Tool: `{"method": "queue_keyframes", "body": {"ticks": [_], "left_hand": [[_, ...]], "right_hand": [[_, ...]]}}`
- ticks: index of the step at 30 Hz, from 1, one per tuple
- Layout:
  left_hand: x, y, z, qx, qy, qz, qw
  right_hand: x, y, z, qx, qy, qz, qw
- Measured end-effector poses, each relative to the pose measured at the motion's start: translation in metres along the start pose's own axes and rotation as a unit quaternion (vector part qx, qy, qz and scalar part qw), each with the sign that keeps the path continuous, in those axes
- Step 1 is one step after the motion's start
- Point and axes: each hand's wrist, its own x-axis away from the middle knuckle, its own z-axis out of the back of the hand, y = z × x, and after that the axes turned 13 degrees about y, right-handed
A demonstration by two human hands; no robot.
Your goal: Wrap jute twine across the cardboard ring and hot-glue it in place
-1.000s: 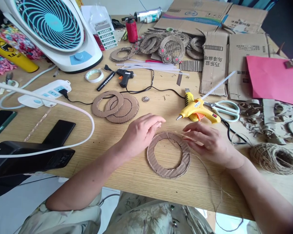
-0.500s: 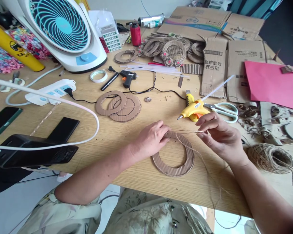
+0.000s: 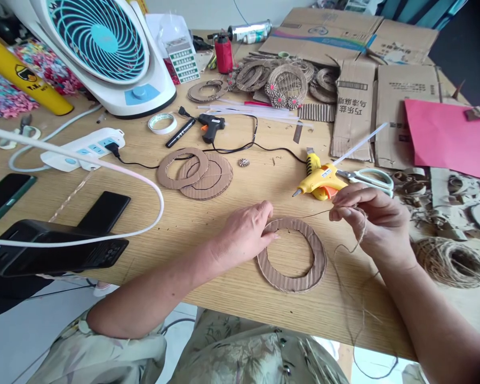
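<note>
1. While the left hand (image 3: 246, 229) closes its thumb and bent fingers upon the rim of a cardboard ring (image 3: 320, 256), the right hand (image 3: 378, 224) pinches the twine (image 3: 318, 214) between thumb and forefinger.
2. This ring is brown, thin and ribbed, with a wide round opening and a rather rough inner edge.
3. It lies on the wooden table (image 3: 272, 186), in front of the person; one face looks upward, and (being round) it has no clear long axis.
4. The twine's straight stretch goes from the ring's far rim sideways to the right hand, rising slightly; its loose part hangs down past the table edge.
5. I count one ring at the hands, one second ring (image 3: 161, 168) overlapping one disc (image 3: 220, 178), and one small rosette (image 3: 244, 162).
6. Two glue guns are here: one yellow gun (image 3: 322, 178), its nozzle toward the left, and one black gun (image 3: 213, 126).
7. One twine ball (image 3: 436, 261) sits beyond the right wrist.
</note>
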Motion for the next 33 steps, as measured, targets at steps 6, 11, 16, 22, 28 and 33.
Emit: {"method": "queue_keyframes", "body": {"ticks": [6, 11, 16, 22, 28, 33], "left_hand": [[-0.001, -0.001, 0.006, 0.029, 0.045, -0.025, 0.998], [-0.004, 0.002, 0.011, 0.255, 0.055, -0.003, 0.965], [-0.005, 0.004, 0.009, 0.467, -0.051, 0.120, 0.875], [-0.006, 0.005, 0.002, 0.470, -0.018, 0.137, 0.872], [-0.007, -0.001, -0.004, 0.430, 0.042, 0.110, 0.895], [-0.007, -0.010, -0.002, 0.391, 0.039, 0.081, 0.916]], "right_hand": [[-0.001, -0.006, -0.004, 0.015, 0.006, 0.020, 1.000], [0.005, -0.017, -0.015, 0.086, -0.045, 0.116, 0.988], [0.016, -0.023, -0.029, 0.155, -0.158, 0.204, 0.954], [0.022, -0.022, -0.043, 0.287, -0.221, 0.354, 0.862], [0.025, -0.024, -0.051, 0.311, -0.253, 0.385, 0.831], [0.012, -0.016, -0.029, 0.330, -0.106, 0.290, 0.892]]}}
